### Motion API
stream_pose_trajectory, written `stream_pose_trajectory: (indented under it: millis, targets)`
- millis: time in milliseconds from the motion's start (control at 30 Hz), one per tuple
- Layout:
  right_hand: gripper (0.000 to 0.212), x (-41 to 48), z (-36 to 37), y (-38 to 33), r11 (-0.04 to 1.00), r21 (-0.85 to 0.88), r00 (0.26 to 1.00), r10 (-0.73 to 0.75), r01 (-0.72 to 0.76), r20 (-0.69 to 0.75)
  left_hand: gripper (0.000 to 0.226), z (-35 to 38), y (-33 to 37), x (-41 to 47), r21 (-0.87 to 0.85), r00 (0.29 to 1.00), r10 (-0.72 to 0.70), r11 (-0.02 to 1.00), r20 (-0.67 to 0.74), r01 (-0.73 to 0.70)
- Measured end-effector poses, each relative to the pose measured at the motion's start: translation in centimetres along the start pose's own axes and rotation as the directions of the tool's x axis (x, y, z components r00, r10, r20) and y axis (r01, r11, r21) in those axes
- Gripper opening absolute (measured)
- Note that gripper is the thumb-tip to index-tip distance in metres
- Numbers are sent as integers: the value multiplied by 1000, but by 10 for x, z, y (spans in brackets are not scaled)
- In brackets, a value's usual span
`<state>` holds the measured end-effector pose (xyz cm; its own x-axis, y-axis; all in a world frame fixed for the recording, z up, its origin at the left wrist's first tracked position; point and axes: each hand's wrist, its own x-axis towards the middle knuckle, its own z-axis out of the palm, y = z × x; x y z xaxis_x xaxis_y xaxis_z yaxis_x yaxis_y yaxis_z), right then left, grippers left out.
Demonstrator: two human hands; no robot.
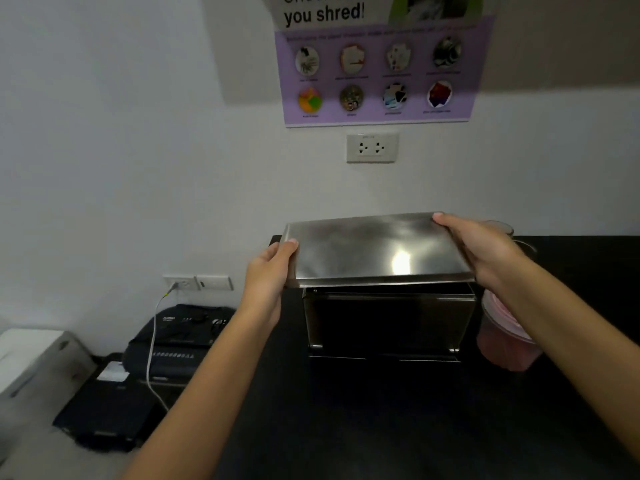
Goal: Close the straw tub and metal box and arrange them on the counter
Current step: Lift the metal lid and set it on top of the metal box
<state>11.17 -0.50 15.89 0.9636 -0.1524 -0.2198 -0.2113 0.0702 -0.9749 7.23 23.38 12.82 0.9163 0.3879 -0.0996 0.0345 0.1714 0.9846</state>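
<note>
A shiny metal box [388, 323] stands on the black counter [381, 427], its dark front facing me. Its flat steel lid [374, 251] is held level just above the box's open top. My left hand [268, 271] grips the lid's left edge and my right hand [485, 251] grips its right edge. To the right of the box stands the clear plastic straw tub [505, 337] with pink contents, partly hidden by my right forearm. Whether the tub has its lid on I cannot tell.
A white wall with a double socket [372, 147] and a purple shredder poster [377, 67] rises behind the counter. Left of the counter, lower down, sit a black shredder [180, 337], a white cable [152, 351] and a dark machine [104, 410].
</note>
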Motion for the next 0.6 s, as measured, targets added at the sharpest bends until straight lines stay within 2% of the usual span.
stream_pose_trajectory:
  millis: [100, 167, 333, 600]
  targets:
    - [31, 5, 0, -1, 983, -183, 999, -35, 32, -15, 19, 5, -5, 8, 33, 1000, 26, 999, -4, -26]
    - [26, 6, 1, 0, 970, -241, 999, -49, 46, -5, 21, 8, -10, 13, 62, 999, 45, 997, 8, -46]
    - [40, 13, 6, 9, 955, -280, 992, -115, 98, -45, 50, 9, -27, 22, 142, 1000, 13, 990, -10, -12]
    - [39, 19, 3, 18, 918, -384, 986, -144, 102, -80, 52, 13, -39, 38, 179, 997, -34, 984, 71, 20]
